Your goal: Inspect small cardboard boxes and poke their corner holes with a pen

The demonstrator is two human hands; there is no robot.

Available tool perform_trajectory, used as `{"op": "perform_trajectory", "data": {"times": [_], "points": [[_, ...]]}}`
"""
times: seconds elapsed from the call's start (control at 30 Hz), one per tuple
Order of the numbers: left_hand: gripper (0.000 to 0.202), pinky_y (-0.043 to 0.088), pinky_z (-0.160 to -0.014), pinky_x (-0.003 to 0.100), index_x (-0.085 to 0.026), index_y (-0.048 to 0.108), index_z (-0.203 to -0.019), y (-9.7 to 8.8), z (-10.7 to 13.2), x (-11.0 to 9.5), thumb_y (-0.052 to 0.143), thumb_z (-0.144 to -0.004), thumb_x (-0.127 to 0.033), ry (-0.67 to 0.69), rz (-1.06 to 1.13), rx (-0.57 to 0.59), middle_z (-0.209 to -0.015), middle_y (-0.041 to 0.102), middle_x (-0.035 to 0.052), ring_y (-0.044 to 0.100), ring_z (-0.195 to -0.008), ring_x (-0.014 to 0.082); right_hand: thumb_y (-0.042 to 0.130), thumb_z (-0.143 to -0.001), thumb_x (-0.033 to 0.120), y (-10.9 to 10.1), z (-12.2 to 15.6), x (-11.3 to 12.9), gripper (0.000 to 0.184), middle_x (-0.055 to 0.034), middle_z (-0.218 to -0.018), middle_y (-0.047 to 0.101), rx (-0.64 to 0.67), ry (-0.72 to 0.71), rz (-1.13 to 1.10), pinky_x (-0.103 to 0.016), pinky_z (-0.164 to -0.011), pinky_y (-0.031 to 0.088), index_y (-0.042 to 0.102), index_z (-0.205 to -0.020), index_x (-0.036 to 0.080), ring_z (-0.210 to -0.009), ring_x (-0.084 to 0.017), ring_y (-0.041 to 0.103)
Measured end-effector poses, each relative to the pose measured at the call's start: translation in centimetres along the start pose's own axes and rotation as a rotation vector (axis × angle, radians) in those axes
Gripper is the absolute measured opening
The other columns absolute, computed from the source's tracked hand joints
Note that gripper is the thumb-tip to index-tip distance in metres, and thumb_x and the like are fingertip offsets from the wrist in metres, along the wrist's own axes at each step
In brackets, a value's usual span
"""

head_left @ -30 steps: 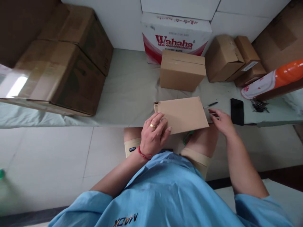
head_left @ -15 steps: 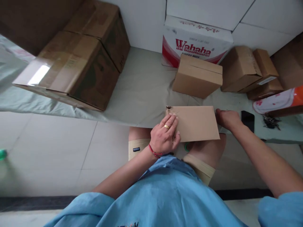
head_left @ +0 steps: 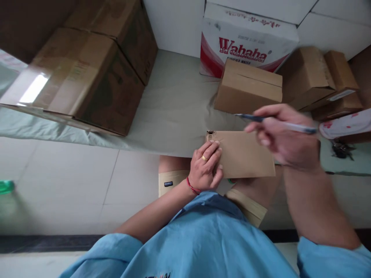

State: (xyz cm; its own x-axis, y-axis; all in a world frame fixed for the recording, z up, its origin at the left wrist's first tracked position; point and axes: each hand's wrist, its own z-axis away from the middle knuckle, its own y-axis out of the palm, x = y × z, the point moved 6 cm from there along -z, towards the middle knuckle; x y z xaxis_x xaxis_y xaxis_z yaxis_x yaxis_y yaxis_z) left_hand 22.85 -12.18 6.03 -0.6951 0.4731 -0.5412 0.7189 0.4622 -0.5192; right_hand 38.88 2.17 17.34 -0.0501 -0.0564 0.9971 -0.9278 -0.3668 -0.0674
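A flat brown cardboard parcel [head_left: 245, 154] lies at the near edge of the cloth-covered table [head_left: 176, 116], partly over my knees. My left hand [head_left: 206, 166] rests on its left end, fingers pressed down on it, a ring on one finger and a red band at the wrist. My right hand [head_left: 285, 139] is raised above the parcel's right side, blurred by motion, and pinches a pen [head_left: 275, 122] that lies roughly level, its dark tip pointing left.
Large brown cartons [head_left: 87, 73] stand at the left. A white and red Wahaha box [head_left: 246, 42] is at the back, a small brown box [head_left: 249, 90] in front of it, more brown boxes [head_left: 321, 79] to the right. Keys [head_left: 339, 146] lie at the right edge.
My right hand has picked up the pen from the table beside the parcel and lifted it over the parcel. The left hand stays on the parcel's left end.
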Motion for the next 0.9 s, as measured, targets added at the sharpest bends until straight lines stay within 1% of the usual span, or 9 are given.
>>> {"op": "perform_trajectory", "data": {"times": [0.03, 0.07, 0.1, 0.17, 0.2, 0.27, 0.4, 0.6, 0.9], "points": [[0.053, 0.057, -0.111, 0.053, -0.014, 0.063, -0.144, 0.1, -0.3, 0.1, 0.060, -0.094, -0.028, 0.006, 0.007, 0.007, -0.146, 0.071, 0.0218, 0.065, -0.139, 0.0382, 0.083, -0.091, 0.037, 2.3, -0.5, -0.8, 0.019, -0.0021, -0.084, 0.079, 0.091, -0.002, 0.008, -0.026, -0.049, 0.033, 0.079, -0.105, 0.025, -0.055, -0.008, 0.054], [0.053, 0.057, -0.111, 0.053, -0.014, 0.062, -0.145, 0.1, -0.5, 0.1, 0.060, -0.094, -0.027, 0.013, 0.012, 0.012, -0.146, 0.072, 0.0217, 0.065, -0.139, 0.0381, 0.082, -0.090, 0.034, 4.0, -1.2, -1.7, 0.016, -0.0002, -0.079, 0.076, 0.151, -0.007, 0.018, -0.026, -0.052, 0.035, 0.077, -0.100, 0.023, -0.057, -0.009, 0.055], [0.053, 0.057, -0.111, 0.053, -0.014, 0.062, -0.145, 0.1, -0.6, 0.2, 0.060, -0.094, -0.027, 0.017, 0.013, 0.016, -0.146, 0.072, 0.0214, 0.065, -0.140, 0.0380, 0.081, -0.087, 0.030, 5.3, -1.9, -2.7, 0.012, 0.0025, -0.071, 0.070, 0.181, -0.021, 0.029, -0.026, -0.052, 0.034, 0.075, -0.093, 0.022, -0.057, -0.009, 0.052], [0.056, 0.056, -0.113, 0.053, -0.015, 0.060, -0.148, 0.1, -0.5, 0.3, 0.061, -0.094, -0.027, 0.008, 0.010, 0.027, -0.149, 0.070, 0.0211, 0.063, -0.143, 0.0383, 0.076, -0.084, 0.025, 6.4, -3.3, -4.3, 0.010, 0.0065, -0.059, 0.056, 0.191, -0.063, 0.081, -0.026, -0.053, 0.031, 0.068, -0.081, 0.021, -0.054, -0.009, 0.044], [0.057, 0.055, -0.114, 0.054, -0.016, 0.060, -0.150, 0.2, -0.4, 0.4, 0.061, -0.094, -0.027, 0.001, 0.008, 0.035, -0.150, 0.069, 0.0209, 0.063, -0.144, 0.0384, 0.073, -0.083, 0.023, 6.6, -3.8, -4.8, 0.010, 0.0070, -0.057, 0.051, 0.187, -0.090, 0.109, -0.027, -0.053, 0.030, 0.065, -0.077, 0.022, -0.054, -0.009, 0.041], [0.058, 0.054, -0.116, 0.055, -0.017, 0.058, -0.151, 0.2, -0.1, 0.4, 0.060, -0.094, -0.028, -0.006, 0.009, 0.045, -0.150, 0.068, 0.0207, 0.062, -0.145, 0.0383, 0.068, -0.085, 0.023, 6.3, -4.1, -5.3, 0.011, 0.0064, -0.059, 0.050, 0.182, -0.140, 0.152, -0.028, -0.055, 0.031, 0.063, -0.076, 0.022, -0.055, -0.010, 0.040], [0.055, 0.054, -0.118, 0.055, -0.017, 0.058, -0.148, 0.2, 0.1, 0.4, 0.059, -0.094, -0.027, -0.005, 0.014, 0.017, -0.145, 0.068, 0.0201, 0.062, -0.143, 0.0375, 0.061, -0.090, 0.024, 5.5, -3.1, -5.3, 0.011, 0.0052, -0.061, 0.051, 0.148, -0.186, 0.159, -0.029, -0.058, 0.033, 0.062, -0.079, 0.023, -0.058, -0.011, 0.042], [0.055, 0.055, -0.117, 0.056, -0.016, 0.059, -0.145, 0.3, -0.3, 0.4, 0.061, -0.091, -0.026, 0.018, 0.016, 0.011, -0.144, 0.066, 0.0204, 0.060, -0.142, 0.0382, 0.061, -0.089, 0.025, 6.4, -3.0, -5.3, 0.010, 0.0043, -0.064, 0.056, 0.228, -0.239, 0.266, -0.029, -0.060, 0.035, 0.063, -0.080, 0.022, -0.061, -0.012, 0.047], [0.059, 0.052, -0.120, 0.059, -0.018, 0.057, -0.150, 0.5, -0.1, 0.7, 0.060, -0.092, -0.027, -0.015, 0.028, 0.062, -0.149, 0.066, 0.0198, 0.060, -0.145, 0.0392, 0.061, -0.093, 0.030, 6.7, -3.2, -5.3, 0.012, 0.0033, -0.064, 0.059, 0.268, -0.234, 0.307, -0.030, -0.061, 0.039, 0.064, -0.082, 0.024, -0.063, -0.014, 0.051]]}}
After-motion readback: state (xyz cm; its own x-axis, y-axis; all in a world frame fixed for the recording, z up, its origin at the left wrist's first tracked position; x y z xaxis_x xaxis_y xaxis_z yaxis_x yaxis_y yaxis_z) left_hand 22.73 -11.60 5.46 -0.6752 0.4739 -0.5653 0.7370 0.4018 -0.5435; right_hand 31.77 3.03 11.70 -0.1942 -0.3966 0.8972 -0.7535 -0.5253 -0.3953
